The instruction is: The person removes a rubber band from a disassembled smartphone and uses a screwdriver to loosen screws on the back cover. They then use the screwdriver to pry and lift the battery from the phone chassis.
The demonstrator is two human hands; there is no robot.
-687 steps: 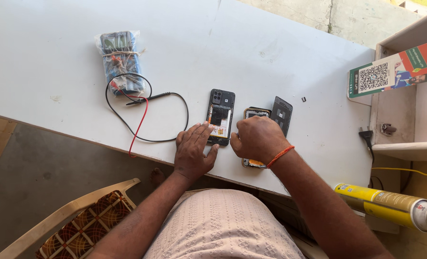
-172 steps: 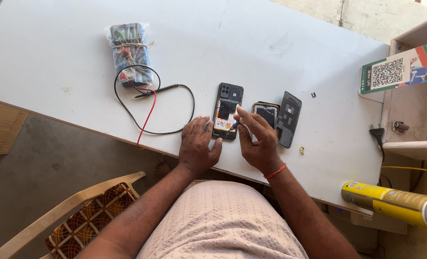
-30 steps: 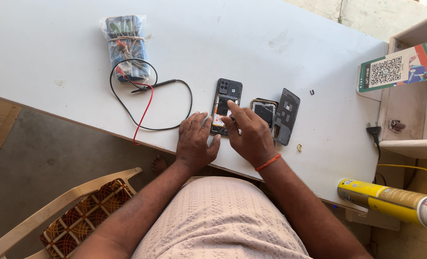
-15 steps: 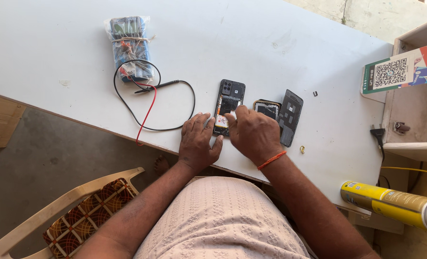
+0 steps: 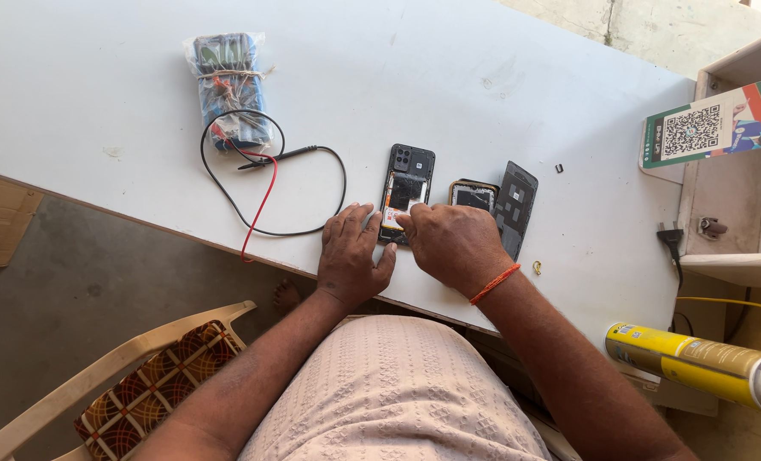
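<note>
In the head view the opened phone (image 5: 407, 193) lies flat on the white tabletop (image 5: 483, 77) at twelve o'clock of both hands — the left hand (image 5: 352, 250) rests open, fingers spread, beside its lower edge, while the right hand (image 5: 451, 242) presses curled fingertips onto its lower end.

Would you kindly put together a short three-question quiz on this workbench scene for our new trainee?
1. True or false: the opened phone lies with its inner parts facing up.
2. Which hand wears the orange thread on its wrist? A) left B) right
3. What lies between the opened phone and the dark back cover?

Key
1. True; circuitry shows inside the frame.
2. B; the left hand steadies the phone's lower edge and wears none.
3. A smaller phone part with an orange rim, partly hidden by the right hand.
</note>
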